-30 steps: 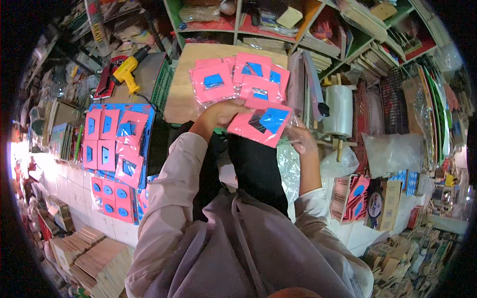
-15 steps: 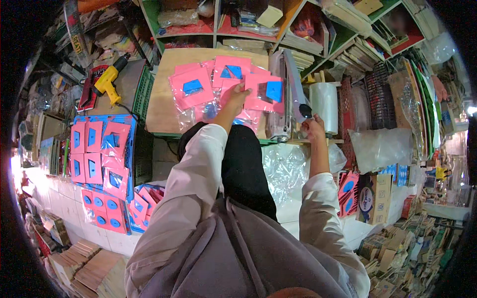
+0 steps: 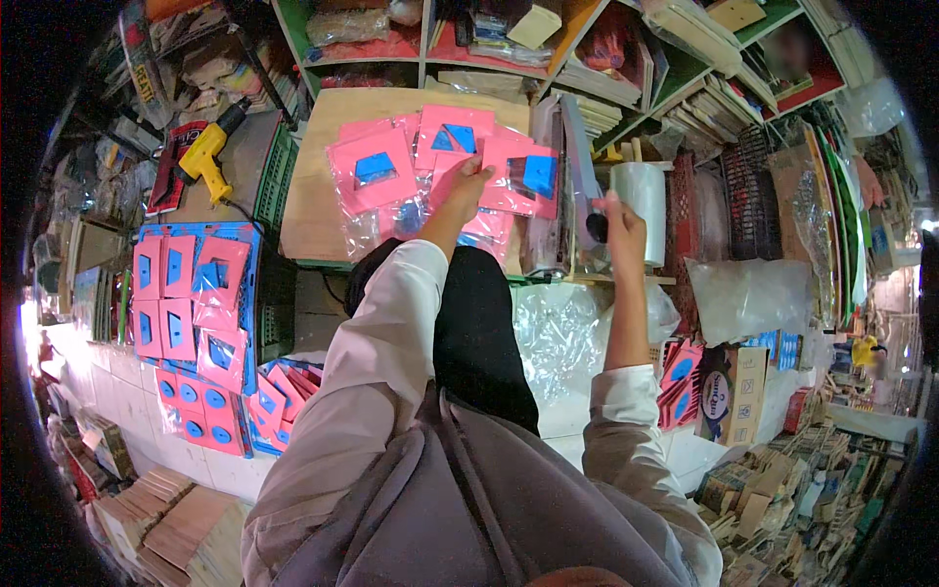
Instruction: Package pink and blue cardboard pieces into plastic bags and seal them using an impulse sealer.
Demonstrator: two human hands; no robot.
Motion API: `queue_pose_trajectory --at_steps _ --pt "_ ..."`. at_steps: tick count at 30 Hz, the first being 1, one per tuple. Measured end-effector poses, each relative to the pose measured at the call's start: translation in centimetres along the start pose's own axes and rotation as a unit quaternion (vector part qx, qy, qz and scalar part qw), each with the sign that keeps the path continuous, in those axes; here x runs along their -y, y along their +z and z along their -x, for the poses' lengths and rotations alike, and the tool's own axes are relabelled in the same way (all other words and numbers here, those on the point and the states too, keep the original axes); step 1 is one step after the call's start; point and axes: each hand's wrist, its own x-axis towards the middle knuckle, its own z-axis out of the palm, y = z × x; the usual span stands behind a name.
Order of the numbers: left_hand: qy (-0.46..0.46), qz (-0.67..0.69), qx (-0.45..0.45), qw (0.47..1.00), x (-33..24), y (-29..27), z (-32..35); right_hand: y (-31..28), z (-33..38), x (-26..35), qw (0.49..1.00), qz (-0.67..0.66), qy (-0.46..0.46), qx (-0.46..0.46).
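Observation:
My left hand [image 3: 465, 188] is closed on the edge of a pink board with a blue shape in a clear plastic bag [image 3: 509, 176]. The bag's right side lies against a long bag sealer [image 3: 548, 220] at the table's right end. The sealer's long grey arm [image 3: 575, 166] is raised, with a round black knob [image 3: 598, 229] near its front end. My right hand [image 3: 626, 233] is at that arm, its curled fingers around the part just above the knob. More bagged pink boards [image 3: 367, 171] lie overlapping to the left of my left hand.
The wooden table [image 3: 313, 210] holds the boards. At left, a yellow heat gun [image 3: 205, 161] lies on a crate top, and a blue tray [image 3: 256, 254] bears more pink boards. A roll of clear plastic [image 3: 638, 186] stands right of the sealer. Shelves [image 3: 425, 54] line the back.
My right hand has moved up along the sealer's arm, from below the black knob to beside and above it. My left hand stays on the bagged board.

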Motion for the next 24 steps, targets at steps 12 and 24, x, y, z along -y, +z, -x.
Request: queue_pose_trajectory --at_steps 12,24 --pt "0.045 0.010 -0.001 0.999 1.2 0.2 -0.8 4.9 -0.3 -5.6 0.960 0.213 -0.127 -0.133" --pt "-0.030 -0.053 0.067 0.996 2.0 -1.1 0.0 4.4 -1.7 -7.1 0.986 0.072 0.150 -0.003"
